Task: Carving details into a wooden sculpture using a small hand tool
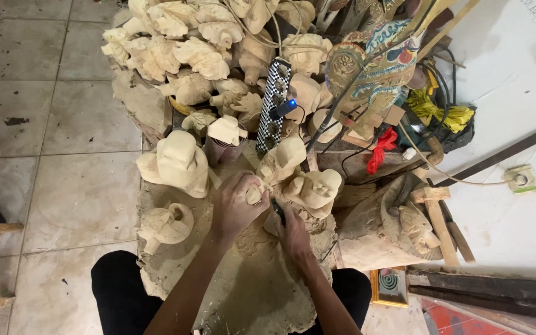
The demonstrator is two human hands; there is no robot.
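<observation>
My left hand [236, 208] is closed around a small pale wooden carving [255, 195], pressing it onto a sawdust-covered work block [262, 279]. My right hand [293, 232] sits just right of it and grips a dark-handled carving tool [278, 209], whose tip points at the small carving. Unfinished pale wooden figures stand around the hands: a large one [178, 162] to the left, a rounded one [314, 189] to the right, and a smaller one [167, 224] at the lower left.
A heap of raw wooden carvings [200, 49] fills the back. A black-and-white checked power strip [272, 105] with a blue plug lies among them, beside a painted carved mask [376, 62]. A wooden mallet [437, 214] lies right. Tiled floor [44, 124] extends left.
</observation>
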